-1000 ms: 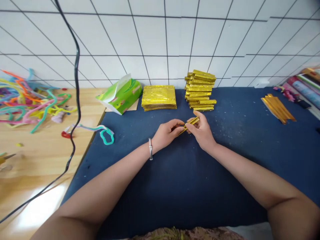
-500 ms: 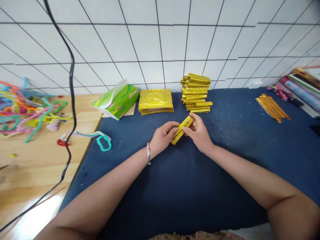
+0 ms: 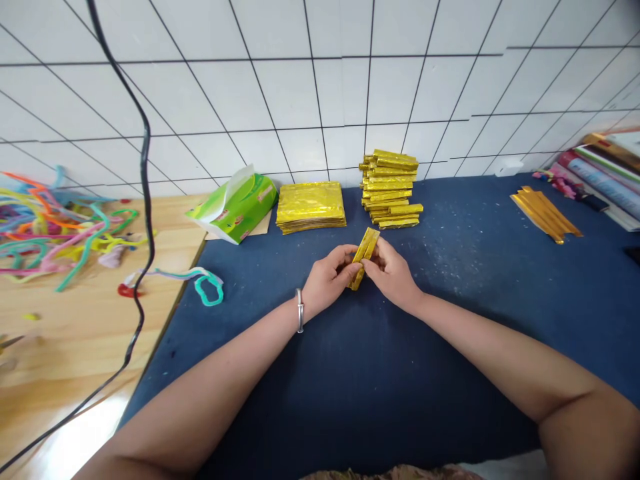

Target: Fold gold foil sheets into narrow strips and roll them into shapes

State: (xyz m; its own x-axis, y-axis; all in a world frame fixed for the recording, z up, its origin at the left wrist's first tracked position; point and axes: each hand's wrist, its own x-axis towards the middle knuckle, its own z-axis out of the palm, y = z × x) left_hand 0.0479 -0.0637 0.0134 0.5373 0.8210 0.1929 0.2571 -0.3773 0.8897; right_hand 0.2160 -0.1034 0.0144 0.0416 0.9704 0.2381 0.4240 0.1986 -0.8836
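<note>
Foil paper in gold, folded into a narrow strip (image 3: 367, 249), sits between both hands over the middle of the dark blue table (image 3: 320, 400), tilted with its far end leaning right. The left hand (image 3: 331, 275) is partly closed, pinching the strip's left side between thumb and curled fingers; the right hand (image 3: 394, 272) is bent just as loosely round the other side. Both thumbs meet near the middle, probably because pressure there keeps the folds from springing open, and a light pinch seems enough for something so thin. Whether the strip touches the table cannot be told.

Beyond the hands, a flat stack of gold foil sheets (image 3: 310, 201) lies squared up, presumably so single sheets lift off easily. Just right of it rises a pile of folded gold strips (image 3: 390, 183), layered near the tiled wall (image 3: 345, 87), perhaps to save room while keeping them within reach. The green tissue packet (image 3: 249, 208) and the tangled pipe cleaners (image 3: 95, 233) lie off to the left, apparently out of the working space.
</note>
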